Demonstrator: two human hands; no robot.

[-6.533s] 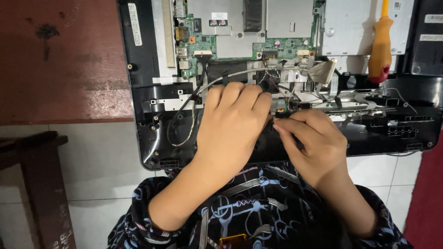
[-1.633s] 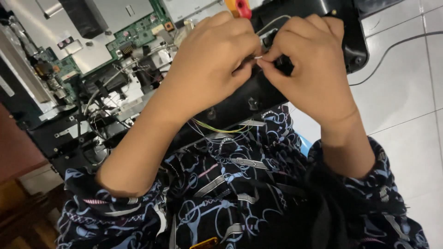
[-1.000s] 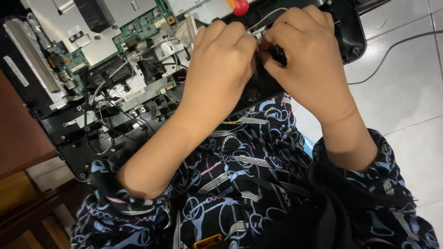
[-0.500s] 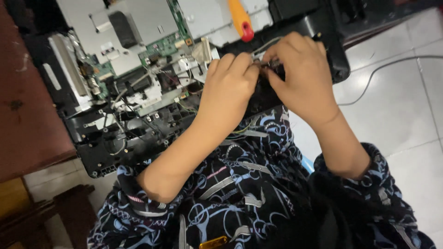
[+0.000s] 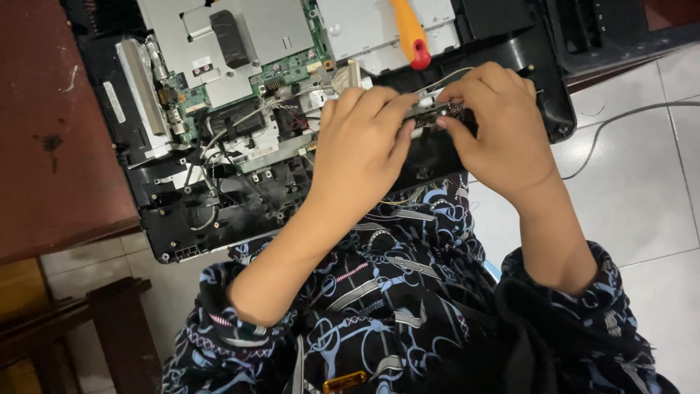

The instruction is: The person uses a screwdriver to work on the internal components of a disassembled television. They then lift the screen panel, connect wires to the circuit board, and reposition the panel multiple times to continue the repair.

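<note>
Head view: my left hand and right hand both pinch a small connector strip at the opened chassis's near edge, steadying it.

Repair spot: opened device w/ screwdriver on tiled floor.

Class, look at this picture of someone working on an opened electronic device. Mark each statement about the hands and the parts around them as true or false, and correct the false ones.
1. Both hands meet over a small part at the device's lower edge. True: the left hand and right hand pinch the small part between them.
2. The right hand grips the screwdriver. False: the orange-handled screwdriver lies untouched on the metal shield.
3. A green circuit board shows left of the hands. True: the circuit board.
4. The device rests on carpet. False: the opened device lies on a pale tiled floor.
</note>
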